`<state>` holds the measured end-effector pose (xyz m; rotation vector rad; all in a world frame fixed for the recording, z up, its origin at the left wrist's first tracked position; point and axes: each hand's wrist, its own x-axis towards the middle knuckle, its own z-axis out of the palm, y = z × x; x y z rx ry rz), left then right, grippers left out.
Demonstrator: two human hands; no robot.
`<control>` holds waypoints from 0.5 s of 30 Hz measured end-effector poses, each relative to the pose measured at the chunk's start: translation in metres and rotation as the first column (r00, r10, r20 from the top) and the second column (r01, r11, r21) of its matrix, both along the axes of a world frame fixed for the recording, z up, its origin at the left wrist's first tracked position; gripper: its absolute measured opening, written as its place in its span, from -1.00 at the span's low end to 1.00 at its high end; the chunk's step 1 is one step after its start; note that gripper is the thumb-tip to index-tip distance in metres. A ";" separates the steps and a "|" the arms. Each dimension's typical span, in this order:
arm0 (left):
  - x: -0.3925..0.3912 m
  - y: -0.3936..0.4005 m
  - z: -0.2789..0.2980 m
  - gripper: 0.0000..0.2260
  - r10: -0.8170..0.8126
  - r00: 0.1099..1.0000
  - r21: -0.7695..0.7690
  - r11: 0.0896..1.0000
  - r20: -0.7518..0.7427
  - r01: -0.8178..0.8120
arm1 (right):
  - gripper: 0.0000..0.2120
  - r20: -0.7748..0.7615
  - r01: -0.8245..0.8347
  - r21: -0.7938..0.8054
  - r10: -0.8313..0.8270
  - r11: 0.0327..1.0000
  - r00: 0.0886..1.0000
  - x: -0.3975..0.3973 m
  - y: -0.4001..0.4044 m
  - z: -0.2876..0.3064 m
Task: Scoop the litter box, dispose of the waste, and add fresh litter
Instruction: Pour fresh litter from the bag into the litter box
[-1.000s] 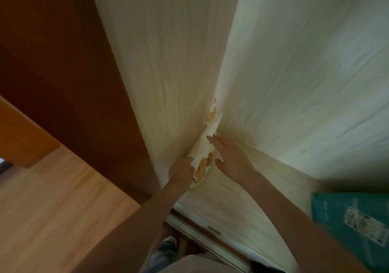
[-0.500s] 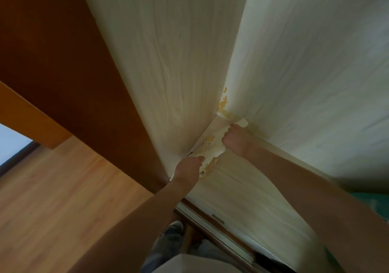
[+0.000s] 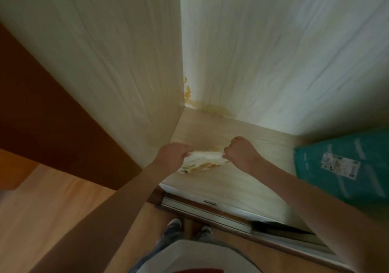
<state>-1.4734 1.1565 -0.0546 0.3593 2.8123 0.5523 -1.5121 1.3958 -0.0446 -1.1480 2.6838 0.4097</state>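
Note:
A small white bag with orange print (image 3: 202, 160) hangs just above the pale floor of an open closet (image 3: 221, 180). My left hand (image 3: 171, 157) grips the bag's left end and my right hand (image 3: 242, 154) grips its right end, both with curled fingers. The bag is stretched between the two fists and its lower part sags toward the closet floor. No litter box or scoop is in view.
A teal bag with a white label (image 3: 341, 167) leans at the right inside the closet. Pale closet walls meet in a stained corner (image 3: 189, 98). A sliding-door track (image 3: 210, 209) runs along the closet front, a brown door panel (image 3: 52, 108) stands left, and wooden flooring (image 3: 42, 209) lies below.
The bag has come out of the closet corner toward me. My right hand went from lying flat on it to gripping its right end. The teal bag is back in view.

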 end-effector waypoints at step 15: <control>-0.004 -0.002 -0.010 -0.78 -0.053 0.968 -0.011 0.998 0.246 0.057 | -0.75 0.310 0.540 -0.309 -0.454 0.783 0.835 0.036 0.038 -0.015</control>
